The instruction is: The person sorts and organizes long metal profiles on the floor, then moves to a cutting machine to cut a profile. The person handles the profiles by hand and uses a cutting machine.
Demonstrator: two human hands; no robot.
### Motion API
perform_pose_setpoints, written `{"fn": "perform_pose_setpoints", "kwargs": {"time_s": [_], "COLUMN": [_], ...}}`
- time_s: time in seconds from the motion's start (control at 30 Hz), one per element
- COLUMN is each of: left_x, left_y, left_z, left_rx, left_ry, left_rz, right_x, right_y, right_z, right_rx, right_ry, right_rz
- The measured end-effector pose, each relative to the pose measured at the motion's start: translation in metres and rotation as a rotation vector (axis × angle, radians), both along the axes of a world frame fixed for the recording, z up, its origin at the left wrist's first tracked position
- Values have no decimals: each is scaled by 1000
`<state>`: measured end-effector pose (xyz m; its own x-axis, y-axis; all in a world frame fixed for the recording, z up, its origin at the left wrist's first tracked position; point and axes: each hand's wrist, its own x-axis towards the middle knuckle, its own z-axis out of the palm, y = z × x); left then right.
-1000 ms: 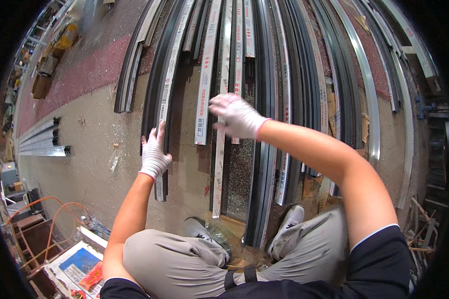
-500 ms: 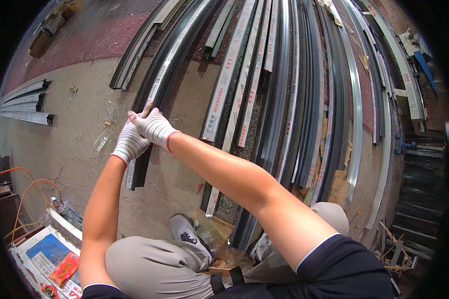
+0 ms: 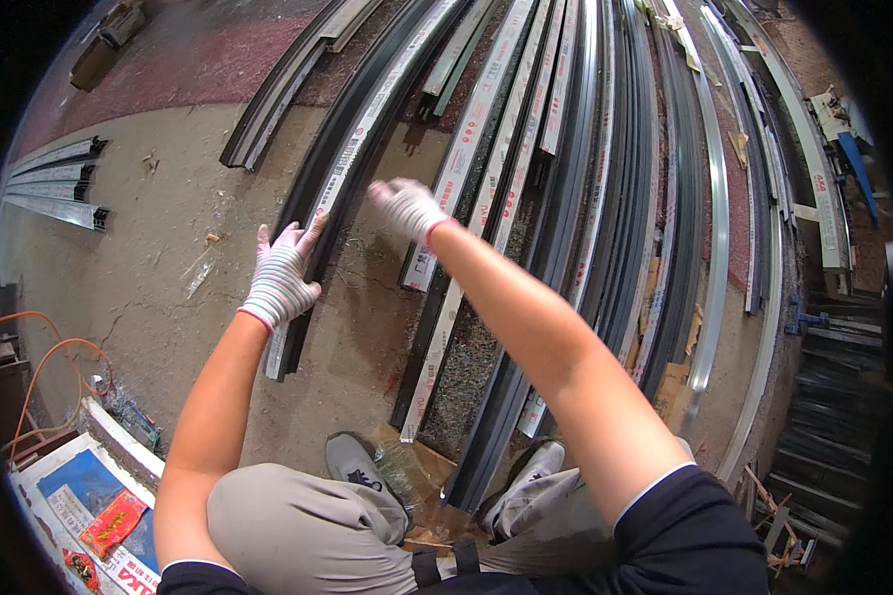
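Long metal profiles [image 3: 648,228] lie lengthwise in a broad spread over the concrete floor [image 3: 159,307], close enough that a sideways knock to one could pass into the next and scuff the printed film. At the left of this spread is the film-faced profile [image 3: 352,149], lying against dark channel profiles [image 3: 306,193]; its far end runs out of view. Because the left hand [image 3: 283,280] bears on it only near its close end, an off-centre push could slide or tip it, and the unseen length might swing. The right forearm [image 3: 536,317] is bare and crosses above other profiles, so dipping low could scrape it on a hard edge.

The left arm reaches forward from the lower edge, palm down, its striped glove spread over the film-faced profile: fingers fanned and extended, thumb out to the right, touching rather than wrapped round. The right arm slants inward to the left, and the right hand [image 3: 407,206] hangs above the gap beside the film-faced profile. Its fingers look bent, but blur hides whether they close on anything.
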<state>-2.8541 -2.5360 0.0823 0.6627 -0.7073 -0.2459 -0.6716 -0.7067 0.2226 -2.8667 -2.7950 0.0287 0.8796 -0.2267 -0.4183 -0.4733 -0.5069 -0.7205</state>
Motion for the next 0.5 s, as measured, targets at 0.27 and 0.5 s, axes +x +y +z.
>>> {"fn": "perform_pose_setpoints", "kwargs": {"time_s": [0.27, 0.5], "left_x": [9, 13], "left_y": [-6, -10], "left_z": [7, 8], "left_rx": [113, 194], "left_ry": [59, 102], "left_rz": [-38, -25], "right_x": [103, 177], "right_y": [-95, -102], "right_z": [-33, -112], "right_rx": [74, 249], "right_ry": [-19, 23], "right_rz": [-447, -593]}}
